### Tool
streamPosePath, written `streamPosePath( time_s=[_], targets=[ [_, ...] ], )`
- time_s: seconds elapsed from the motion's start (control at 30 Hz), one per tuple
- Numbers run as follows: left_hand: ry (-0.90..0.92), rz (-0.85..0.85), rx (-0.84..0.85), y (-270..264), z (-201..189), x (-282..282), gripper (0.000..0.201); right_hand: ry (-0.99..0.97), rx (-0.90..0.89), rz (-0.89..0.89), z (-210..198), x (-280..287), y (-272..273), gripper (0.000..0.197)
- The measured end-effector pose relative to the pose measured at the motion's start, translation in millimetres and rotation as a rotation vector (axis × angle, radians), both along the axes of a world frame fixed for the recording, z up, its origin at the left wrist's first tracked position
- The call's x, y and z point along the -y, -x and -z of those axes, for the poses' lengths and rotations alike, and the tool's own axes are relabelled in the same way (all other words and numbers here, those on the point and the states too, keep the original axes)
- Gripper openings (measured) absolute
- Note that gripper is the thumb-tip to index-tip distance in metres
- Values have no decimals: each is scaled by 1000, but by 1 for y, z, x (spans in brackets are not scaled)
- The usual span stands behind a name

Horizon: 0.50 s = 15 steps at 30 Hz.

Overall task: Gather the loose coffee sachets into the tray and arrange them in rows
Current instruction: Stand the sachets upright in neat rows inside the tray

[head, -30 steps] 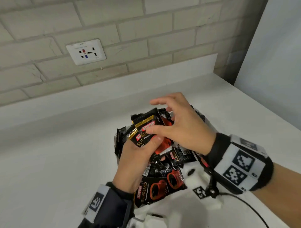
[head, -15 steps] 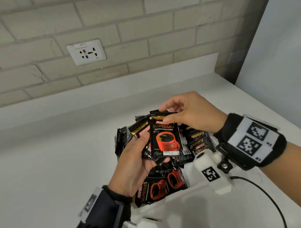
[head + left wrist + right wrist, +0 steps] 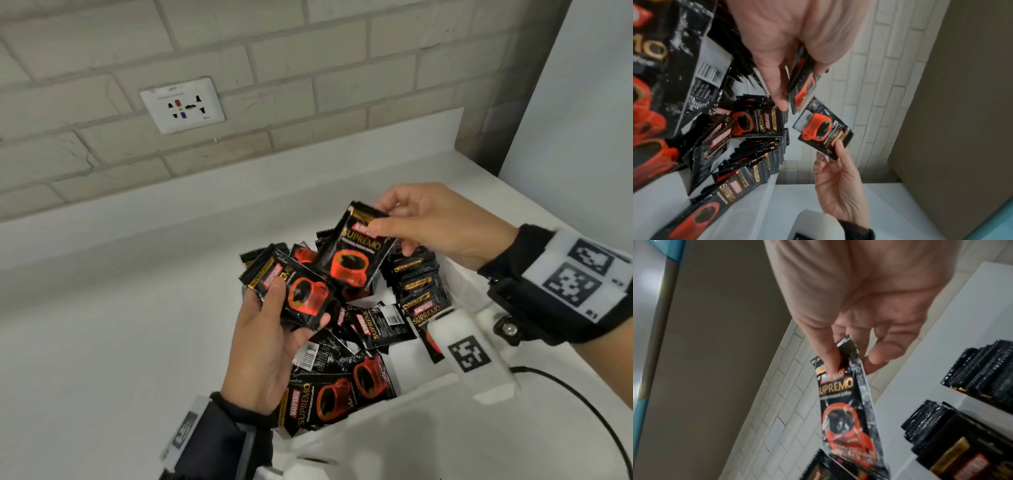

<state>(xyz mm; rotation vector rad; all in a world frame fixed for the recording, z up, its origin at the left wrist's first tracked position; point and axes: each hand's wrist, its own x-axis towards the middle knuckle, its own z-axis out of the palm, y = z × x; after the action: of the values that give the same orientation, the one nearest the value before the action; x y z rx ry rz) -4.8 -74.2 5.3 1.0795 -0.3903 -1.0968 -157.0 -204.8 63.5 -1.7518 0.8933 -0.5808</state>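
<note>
Black and red Kopiko Supremo coffee sachets lie heaped in a white tray [image 3: 404, 407] on the counter. Along the tray's right side, several sachets [image 3: 416, 284] stand in a packed row, seen too as the row of sachets [image 3: 982, 366]. My left hand [image 3: 270, 329] grips a small stack of sachets [image 3: 294, 291] above the heap, thumb on top; the stack [image 3: 801, 84] shows edge-on from the wrist. My right hand [image 3: 428, 222] pinches one sachet [image 3: 356, 253] by its top edge, lifted just above and right of the stack, and this sachet [image 3: 846, 408] hangs from thumb and forefinger.
The white counter [image 3: 120, 325] spreads to the left of the tray. A brick wall with a power socket [image 3: 183, 104] stands behind. A grey panel [image 3: 582, 120] rises at the right. A black cable [image 3: 582, 404] trails from my right wrist mount.
My right hand drew one sachet out of the heap and lifted it up and to the right. The left hand kept hold of its stack and tilted it slightly.
</note>
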Motion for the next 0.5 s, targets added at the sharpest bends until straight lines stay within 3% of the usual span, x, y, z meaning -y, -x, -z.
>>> streamPosePath(
  time_s=[0.13, 0.37, 0.5],
  targets=[
    [3, -1, -76, 1, -5, 3, 23, -153, 209, 85, 2, -2, -4, 15],
    [56, 78, 62, 11, -8, 6, 46, -168, 200, 111, 22, -12, -14, 25],
    [51, 59, 81, 9, -5, 7, 40, -221, 233, 59, 25, -14, -14, 33]
  ],
)
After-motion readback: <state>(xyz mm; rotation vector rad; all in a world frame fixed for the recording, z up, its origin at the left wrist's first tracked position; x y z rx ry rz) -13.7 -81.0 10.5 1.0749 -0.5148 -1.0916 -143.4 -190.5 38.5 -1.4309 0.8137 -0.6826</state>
